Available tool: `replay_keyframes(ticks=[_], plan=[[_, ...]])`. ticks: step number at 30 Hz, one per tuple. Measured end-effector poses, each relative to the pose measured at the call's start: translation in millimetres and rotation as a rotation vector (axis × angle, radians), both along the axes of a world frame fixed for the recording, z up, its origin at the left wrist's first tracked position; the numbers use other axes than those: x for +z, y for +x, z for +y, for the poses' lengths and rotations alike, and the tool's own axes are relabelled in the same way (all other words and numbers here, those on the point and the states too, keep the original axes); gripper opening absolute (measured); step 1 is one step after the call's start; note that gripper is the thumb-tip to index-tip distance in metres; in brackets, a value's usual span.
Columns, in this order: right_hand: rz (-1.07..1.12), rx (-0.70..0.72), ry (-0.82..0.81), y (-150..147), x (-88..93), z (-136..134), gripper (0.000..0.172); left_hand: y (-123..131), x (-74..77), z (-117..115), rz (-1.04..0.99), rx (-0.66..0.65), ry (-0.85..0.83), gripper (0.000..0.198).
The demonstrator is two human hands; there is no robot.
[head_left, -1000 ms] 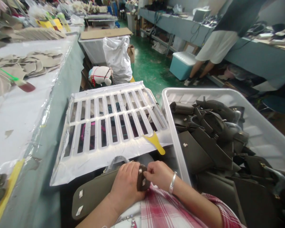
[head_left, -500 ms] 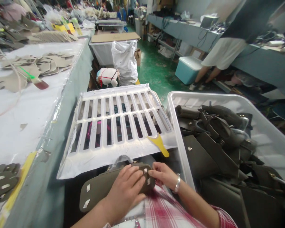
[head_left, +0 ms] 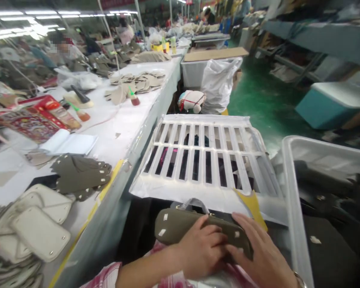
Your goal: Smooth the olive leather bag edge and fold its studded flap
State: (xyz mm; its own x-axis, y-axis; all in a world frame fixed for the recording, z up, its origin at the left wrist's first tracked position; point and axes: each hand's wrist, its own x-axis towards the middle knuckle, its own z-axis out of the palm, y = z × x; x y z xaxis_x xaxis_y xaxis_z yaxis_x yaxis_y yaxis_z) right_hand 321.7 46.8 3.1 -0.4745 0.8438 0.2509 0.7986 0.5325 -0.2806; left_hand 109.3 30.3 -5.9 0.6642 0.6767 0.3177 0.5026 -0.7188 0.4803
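Note:
An olive-brown bag lies on its side over my lap, its long rounded panel facing me with small white patches near the ends. A clear-wrapped handle arches from its far side. My left hand rests across the middle of the panel, forefinger extended and the other fingers bent against it. At the bag's right end is my right hand, long fingers along the far edge and thumb on the near side, with the bag's end between them. The hands cover part of the panel.
A slatted white rack stands ahead, a yellow piece on its near edge. To the right, a white bin holds dark bags. The left worktable carries beige panels, olive pieces and glue bottles.
The view has swung left, showing more of the worktable. My right hand has gone from a pinch at a white patch to a wider hold round the bag's end. My left hand stays on the bag.

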Motion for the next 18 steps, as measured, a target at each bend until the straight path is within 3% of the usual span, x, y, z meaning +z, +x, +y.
replay_keyframes(ticks=[2, 4, 6, 8, 12, 18], plan=[[-0.106, 0.202, 0.067, -20.5, 2.9, 3.4, 0.076, -26.0, 2.1, -7.3, -0.082, 0.169, 0.014, 0.032], [-0.173, 0.323, 0.051, -44.2, 1.8, 6.4, 0.091, -58.2, 3.5, -18.2, -0.146, 0.455, -0.046, 0.032], [-0.206, 0.371, -0.036, -67.0, -2.2, 9.3, 0.095, -88.9, 2.2, -28.9, -0.183, 0.714, -0.246, 0.026], [-0.224, 0.356, -0.175, -84.9, -6.3, 12.1, 0.092, -110.4, -1.8, -36.1, -0.241, 0.86, -0.514, 0.022], [-0.221, 0.301, -0.403, -100.6, -9.0, 15.8, 0.08, -120.4, -10.2, -38.2, -0.42, 0.922, -0.891, 0.025], [-0.163, 0.285, -0.415, -103.5, -7.9, 16.4, 0.076, -117.3, -10.0, -29.6, -0.429, 0.936, -0.974, 0.033]])
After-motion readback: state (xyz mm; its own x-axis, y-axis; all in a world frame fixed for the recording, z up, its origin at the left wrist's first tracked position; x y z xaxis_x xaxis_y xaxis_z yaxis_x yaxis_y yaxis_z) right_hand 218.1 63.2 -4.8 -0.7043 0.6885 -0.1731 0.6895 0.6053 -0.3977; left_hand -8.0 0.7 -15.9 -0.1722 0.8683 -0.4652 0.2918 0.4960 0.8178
